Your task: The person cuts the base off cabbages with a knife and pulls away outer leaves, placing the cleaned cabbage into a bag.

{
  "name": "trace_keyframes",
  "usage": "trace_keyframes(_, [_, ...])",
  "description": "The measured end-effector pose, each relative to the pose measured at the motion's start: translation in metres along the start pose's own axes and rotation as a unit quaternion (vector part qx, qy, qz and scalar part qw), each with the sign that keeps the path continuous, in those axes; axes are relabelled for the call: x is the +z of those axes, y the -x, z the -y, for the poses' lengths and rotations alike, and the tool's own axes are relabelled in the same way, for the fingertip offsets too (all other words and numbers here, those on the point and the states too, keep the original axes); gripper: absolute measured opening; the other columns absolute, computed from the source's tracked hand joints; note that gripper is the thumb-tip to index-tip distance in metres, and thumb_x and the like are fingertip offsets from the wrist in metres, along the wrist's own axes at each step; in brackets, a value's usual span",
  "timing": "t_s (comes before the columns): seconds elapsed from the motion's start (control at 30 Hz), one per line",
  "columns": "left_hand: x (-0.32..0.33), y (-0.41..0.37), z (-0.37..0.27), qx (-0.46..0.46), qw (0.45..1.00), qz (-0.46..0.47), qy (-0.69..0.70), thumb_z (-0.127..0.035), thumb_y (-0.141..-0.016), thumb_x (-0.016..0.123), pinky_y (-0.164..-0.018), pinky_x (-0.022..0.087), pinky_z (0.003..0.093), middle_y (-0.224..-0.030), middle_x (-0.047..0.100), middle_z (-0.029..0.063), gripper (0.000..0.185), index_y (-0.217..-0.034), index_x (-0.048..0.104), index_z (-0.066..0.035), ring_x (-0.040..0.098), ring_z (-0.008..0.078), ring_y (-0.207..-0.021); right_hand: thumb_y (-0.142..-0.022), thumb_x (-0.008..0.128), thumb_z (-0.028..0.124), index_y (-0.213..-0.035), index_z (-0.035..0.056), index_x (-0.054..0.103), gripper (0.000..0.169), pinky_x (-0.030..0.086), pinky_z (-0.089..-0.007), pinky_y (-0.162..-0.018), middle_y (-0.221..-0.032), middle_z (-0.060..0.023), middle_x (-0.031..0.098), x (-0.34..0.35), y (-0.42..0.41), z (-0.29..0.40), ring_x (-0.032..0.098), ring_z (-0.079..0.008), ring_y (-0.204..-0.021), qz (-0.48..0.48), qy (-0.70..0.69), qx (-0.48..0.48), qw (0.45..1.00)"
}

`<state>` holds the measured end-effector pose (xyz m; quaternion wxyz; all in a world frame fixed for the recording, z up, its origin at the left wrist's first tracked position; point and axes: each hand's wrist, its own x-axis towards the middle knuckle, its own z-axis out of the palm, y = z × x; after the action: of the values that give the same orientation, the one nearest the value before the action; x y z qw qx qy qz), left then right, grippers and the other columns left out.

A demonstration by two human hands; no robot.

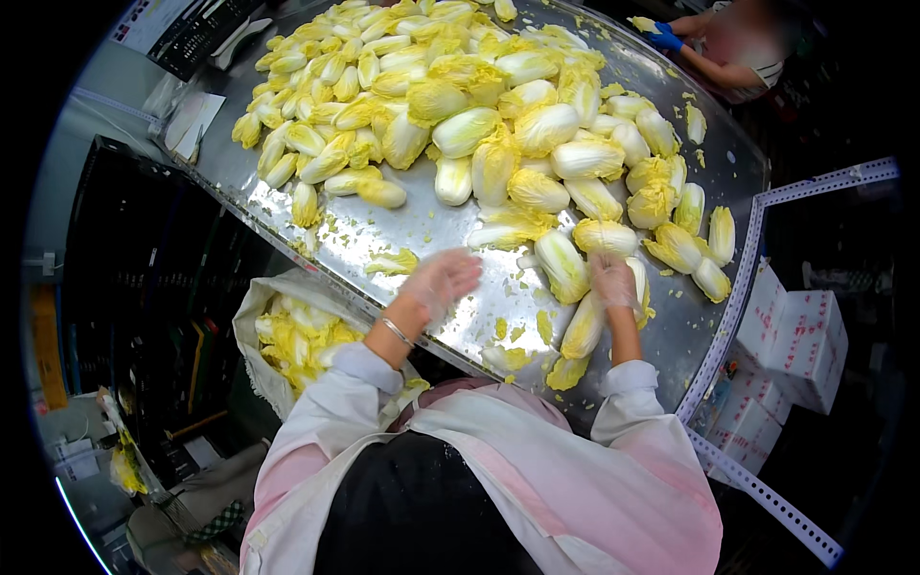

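A large heap of napa cabbages (431, 100) lies on a metal table (424, 223). My left hand (442, 282), in a clear thin glove, hovers over the bare metal near the table's front edge, fingers apart and holding nothing. Close beyond it lies a loose yellow cabbage leaf (394, 262). My right hand (612, 280), gloved the same way, reaches in among the nearest cabbages, at the near side of a yellow one (604, 236); its fingertips are partly hidden, so its grip cannot be told. A pale green cabbage (560, 266) lies just left of it.
A white woven sack (251, 345) full of leaves (305, 338) stands below the front edge. Perforated metal bars (726, 330) run along the right side, with white cartons (798, 345) beyond. Across the table, a person (726, 54) in blue gloves holds a small cabbage piece (645, 25).
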<state>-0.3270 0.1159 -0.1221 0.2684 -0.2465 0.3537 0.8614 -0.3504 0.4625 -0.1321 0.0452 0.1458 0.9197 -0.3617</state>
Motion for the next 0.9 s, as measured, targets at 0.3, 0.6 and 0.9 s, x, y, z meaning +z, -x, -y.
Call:
trace_keyframes(0.3, [0.008, -0.027, 0.037, -0.070, 0.973, -0.062, -0.211, -0.035, -0.090, 0.071, -0.100, 0.045, 0.0444, -0.134, 0.055, 0.0130, 0.070, -0.143, 0.039, -0.002, 0.054, 0.0250, -0.124, -0.090, 0.067, 0.036, -0.102, 0.0006, 0.070, 0.037, 0.052, -0.0364, -0.075, -0.086, -0.0152, 0.073, 0.019, -0.001, 0.033, 0.069, -0.0262, -0.081, 0.157, -0.016, 0.065, 0.985])
trace_keyframes(0.6, [0.026, -0.008, 0.042, 0.124, 0.966, -0.116, -0.195, -0.013, -0.077, 0.085, -0.092, 0.052, 0.0331, -0.120, 0.063, 0.0071, 0.069, -0.133, 0.046, -0.007, 0.062, 0.0196, -0.107, -0.090, 0.070, 0.035, -0.102, 0.0016, 0.071, 0.035, 0.050, -0.0329, -0.069, -0.077, -0.0105, 0.069, 0.087, 0.045, 0.097, 0.065, -0.0170, -0.073, 0.170, -0.215, -0.030, 0.961])
trace_keyframes(0.9, [-0.010, 0.144, -0.018, 0.336, 0.812, -0.198, -0.435, -0.026, -0.062, 0.094, -0.093, 0.049, 0.0342, -0.114, 0.062, 0.0091, 0.083, -0.128, 0.048, -0.004, 0.060, 0.0203, -0.105, -0.078, 0.069, 0.008, -0.082, 0.0091, 0.065, 0.005, 0.049, -0.0412, -0.058, -0.074, -0.0123, 0.066, 0.034, 0.100, 0.215, 0.064, -0.0337, -0.065, 0.199, -0.001, -0.484, 0.852])
